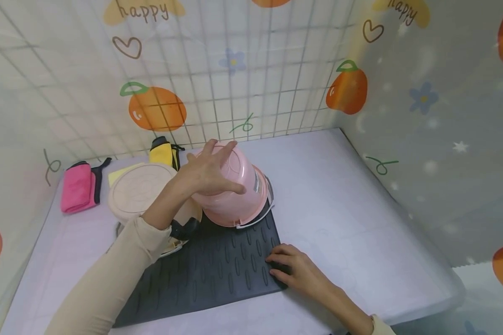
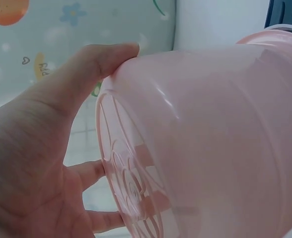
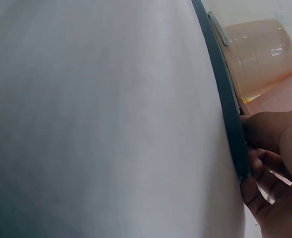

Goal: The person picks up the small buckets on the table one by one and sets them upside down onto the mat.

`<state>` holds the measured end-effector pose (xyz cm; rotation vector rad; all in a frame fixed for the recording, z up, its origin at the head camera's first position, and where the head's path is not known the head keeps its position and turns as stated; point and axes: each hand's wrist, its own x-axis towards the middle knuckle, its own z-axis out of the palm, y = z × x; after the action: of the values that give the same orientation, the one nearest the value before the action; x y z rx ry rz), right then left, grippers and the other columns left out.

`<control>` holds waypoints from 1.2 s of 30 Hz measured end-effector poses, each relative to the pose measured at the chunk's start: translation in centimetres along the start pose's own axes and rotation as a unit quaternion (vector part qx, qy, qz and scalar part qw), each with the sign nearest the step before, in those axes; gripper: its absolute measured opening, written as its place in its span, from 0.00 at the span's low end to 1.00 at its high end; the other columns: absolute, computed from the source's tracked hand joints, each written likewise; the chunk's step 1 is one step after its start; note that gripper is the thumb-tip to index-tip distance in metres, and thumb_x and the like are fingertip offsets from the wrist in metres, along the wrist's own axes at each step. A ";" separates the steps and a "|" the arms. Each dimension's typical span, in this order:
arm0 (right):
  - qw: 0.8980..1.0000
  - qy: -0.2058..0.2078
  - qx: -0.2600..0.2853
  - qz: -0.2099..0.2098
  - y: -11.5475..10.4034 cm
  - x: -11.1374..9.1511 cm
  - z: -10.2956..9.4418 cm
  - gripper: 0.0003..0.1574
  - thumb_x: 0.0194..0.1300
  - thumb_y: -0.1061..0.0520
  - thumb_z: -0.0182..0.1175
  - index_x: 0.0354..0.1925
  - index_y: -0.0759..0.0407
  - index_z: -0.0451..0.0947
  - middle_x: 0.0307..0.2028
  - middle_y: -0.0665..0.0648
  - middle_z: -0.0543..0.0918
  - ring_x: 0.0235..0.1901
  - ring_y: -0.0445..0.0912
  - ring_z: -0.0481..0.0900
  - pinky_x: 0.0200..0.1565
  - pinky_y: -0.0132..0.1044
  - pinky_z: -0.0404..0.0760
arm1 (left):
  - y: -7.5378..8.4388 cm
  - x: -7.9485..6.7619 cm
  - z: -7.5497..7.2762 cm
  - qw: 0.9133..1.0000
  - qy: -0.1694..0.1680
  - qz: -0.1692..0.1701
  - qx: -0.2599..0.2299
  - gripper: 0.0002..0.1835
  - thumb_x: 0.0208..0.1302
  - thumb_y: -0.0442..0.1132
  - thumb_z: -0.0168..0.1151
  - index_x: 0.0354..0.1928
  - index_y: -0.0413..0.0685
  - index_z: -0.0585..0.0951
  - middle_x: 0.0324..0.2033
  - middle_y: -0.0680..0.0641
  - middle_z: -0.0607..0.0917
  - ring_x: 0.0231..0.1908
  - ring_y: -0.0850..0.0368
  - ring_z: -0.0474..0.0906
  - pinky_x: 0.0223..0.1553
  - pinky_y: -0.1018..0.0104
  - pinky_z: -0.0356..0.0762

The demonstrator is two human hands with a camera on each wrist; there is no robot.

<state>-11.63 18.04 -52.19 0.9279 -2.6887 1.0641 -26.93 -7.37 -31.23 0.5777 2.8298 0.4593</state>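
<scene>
A translucent pink bucket (image 1: 251, 200) stands bottom-up at the back right of the black ribbed mat (image 1: 226, 279), its pale handle hanging at the rim. My left hand (image 1: 205, 172) grips its base, thumb on the side wall and fingers spread over the bottom. In the left wrist view, the thumb bends over the base edge of the bucket (image 2: 200, 124). My right hand (image 1: 299, 272) rests at the mat's front right corner. Its loosely bent fingertips touch the mat edge (image 3: 225, 99). Left of the pink bucket is an inverted beige bucket (image 1: 142, 188), partly hidden by my left forearm.
A folded pink cloth (image 1: 77, 188) with a dark strap lies at the left. A yellow and black folded item (image 1: 161, 153) stands behind the buckets. Printed curtains (image 1: 251, 83) border the white table (image 1: 339, 200) at the back and sides.
</scene>
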 end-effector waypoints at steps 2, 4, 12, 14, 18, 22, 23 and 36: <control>1.000 0.000 0.002 0.003 -0.1 0.0 0.1 0.15 0.59 0.59 0.74 0.46 0.56 0.86 0.48 0.49 0.80 0.50 0.43 0.78 0.50 0.38 0.80 | 0.0 0.1 0.0 1.000 0.000 0.000 0.001 0.63 0.47 0.70 0.71 0.80 0.65 0.47 0.77 0.36 0.44 0.65 0.12 0.46 0.55 0.18 0.55; 1.000 0.001 0.006 0.005 -0.1 0.0 0.1 0.15 0.59 0.59 0.74 0.46 0.57 0.86 0.48 0.49 0.80 0.50 0.43 0.78 0.50 0.38 0.80 | -0.1 0.3 0.0 1.000 -0.001 0.002 0.002 0.63 0.47 0.70 0.71 0.80 0.65 0.48 0.77 0.36 0.44 0.66 0.12 0.46 0.56 0.18 0.54; 1.000 0.005 0.014 0.003 -0.2 0.0 0.3 0.15 0.58 0.61 0.74 0.46 0.57 0.86 0.48 0.49 0.80 0.49 0.42 0.78 0.49 0.37 0.80 | 0.6 0.8 0.0 0.999 -0.017 -0.026 0.011 0.63 0.46 0.73 0.69 0.80 0.69 0.45 0.78 0.39 0.40 0.65 0.11 0.46 0.50 0.24 0.68; 1.000 0.006 0.012 0.001 -0.1 0.0 0.3 0.15 0.58 0.61 0.74 0.46 0.57 0.86 0.48 0.49 0.80 0.49 0.42 0.78 0.49 0.36 0.80 | 0.9 1.0 0.2 0.999 -0.023 -0.031 0.017 0.63 0.47 0.74 0.68 0.80 0.71 0.44 0.78 0.40 0.40 0.65 0.12 0.46 0.49 0.26 0.70; 1.000 0.008 0.011 -0.001 -0.1 0.0 0.3 0.15 0.59 0.60 0.74 0.45 0.57 0.86 0.48 0.49 0.80 0.48 0.42 0.78 0.48 0.37 0.80 | 1.4 1.8 0.8 0.998 -0.030 -0.039 0.036 0.62 0.46 0.76 0.66 0.80 0.73 0.44 0.78 0.41 0.39 0.66 0.14 0.47 0.49 0.25 0.69; 1.000 0.009 0.011 -0.001 -0.1 0.1 0.3 0.14 0.59 0.60 0.73 0.45 0.57 0.86 0.48 0.50 0.80 0.48 0.42 0.78 0.48 0.37 0.81 | 1.6 2.8 1.6 0.996 -0.033 -0.044 0.066 0.59 0.49 0.79 0.61 0.79 0.76 0.44 0.79 0.42 0.39 0.67 0.15 0.46 0.47 0.23 0.69; 1.000 0.009 0.012 -0.001 -0.1 0.1 0.3 0.14 0.59 0.60 0.73 0.45 0.57 0.86 0.48 0.50 0.79 0.48 0.42 0.78 0.48 0.36 0.80 | 1.5 3.1 1.7 0.996 -0.032 -0.042 0.075 0.59 0.50 0.79 0.59 0.79 0.76 0.43 0.79 0.42 0.39 0.68 0.15 0.46 0.47 0.23 0.69; 0.999 -0.036 -0.025 0.021 -0.8 0.7 -0.9 0.13 0.63 0.57 0.71 0.46 0.55 0.85 0.48 0.46 0.79 0.48 0.38 0.77 0.48 0.35 0.80 | -0.6 2.0 1.8 0.995 0.043 0.040 0.086 0.46 0.66 0.74 0.48 0.80 0.65 0.50 0.77 0.45 0.52 0.72 0.29 0.48 0.59 0.25 0.58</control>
<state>-11.85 17.76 -50.84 0.9221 -2.7911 0.9842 -28.48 -6.61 -33.46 0.7243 2.9569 0.2616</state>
